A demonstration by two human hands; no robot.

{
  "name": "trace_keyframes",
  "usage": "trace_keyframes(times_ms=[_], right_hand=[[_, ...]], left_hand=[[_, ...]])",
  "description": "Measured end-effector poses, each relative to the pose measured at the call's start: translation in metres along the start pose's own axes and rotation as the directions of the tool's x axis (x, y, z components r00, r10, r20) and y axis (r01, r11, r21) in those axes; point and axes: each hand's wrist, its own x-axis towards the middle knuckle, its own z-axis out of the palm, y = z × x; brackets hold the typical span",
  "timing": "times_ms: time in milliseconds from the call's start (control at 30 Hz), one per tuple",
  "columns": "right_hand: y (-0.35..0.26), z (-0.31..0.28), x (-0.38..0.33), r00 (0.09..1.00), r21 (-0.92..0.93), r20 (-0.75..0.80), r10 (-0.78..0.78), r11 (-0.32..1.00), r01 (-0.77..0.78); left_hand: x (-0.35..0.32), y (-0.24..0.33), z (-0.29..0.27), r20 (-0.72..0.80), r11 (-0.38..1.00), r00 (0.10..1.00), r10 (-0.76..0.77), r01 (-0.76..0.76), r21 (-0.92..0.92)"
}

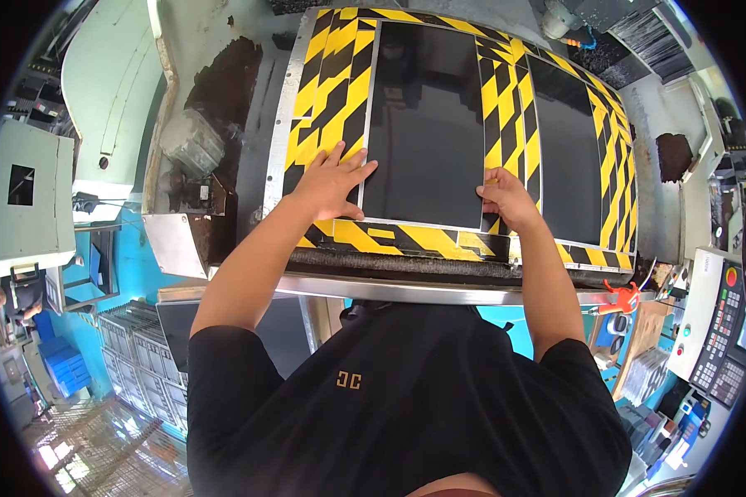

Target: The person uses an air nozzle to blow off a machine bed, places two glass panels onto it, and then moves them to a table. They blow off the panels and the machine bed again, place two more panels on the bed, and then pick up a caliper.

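A glossy black rectangular panel lies in front of me, inside a border of yellow-and-black striped tape. My left hand rests at the panel's left edge near its close corner, fingers spread and nothing gripped. At the opposite edge, my right hand is closed, with thumb and curled fingers drawn together by the panel's rim. Whatever those fingers may hold is hidden. Beyond the right hand lies a second black panel, framed by the same tape.
A metal ledge runs between me and the taped surface. An orange-red tool sits at its right end. Farther right stands a control panel with buttons. Grey crates are stacked at lower left, with blue bins beyond.
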Motion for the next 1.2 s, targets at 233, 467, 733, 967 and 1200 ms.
trace_keyframes(times_ms=[233,467,733,967,1200], right_hand=[[0.000,0.001,0.002,1.000,-0.013,-0.023,0.014,1.000,-0.014],[0.002,0.000,0.002,1.000,0.007,-0.014,0.024,1.000,-0.024],[0.004,-0.004,0.001,0.999,0.025,-0.030,0.012,1.000,-0.011],[-0.017,-0.011,-0.042,0.893,-0.566,-0.275,-0.355,0.811,0.148],[0.017,-0.046,-0.119,0.936,-0.255,-0.277,-0.219,0.956,0.148]], left_hand=[[0.001,0.000,-0.002,0.011,1.000,1.000,-0.008,0.008,0.004],[-0.001,0.005,-0.005,0.011,1.000,1.000,-0.025,0.025,-0.005],[0.005,0.005,0.001,-0.052,1.000,0.998,0.022,-0.022,0.003],[0.004,0.006,0.002,-0.040,1.000,0.999,0.009,-0.008,0.026],[0.003,0.006,0.004,-0.027,1.000,0.999,0.023,-0.023,0.017]])
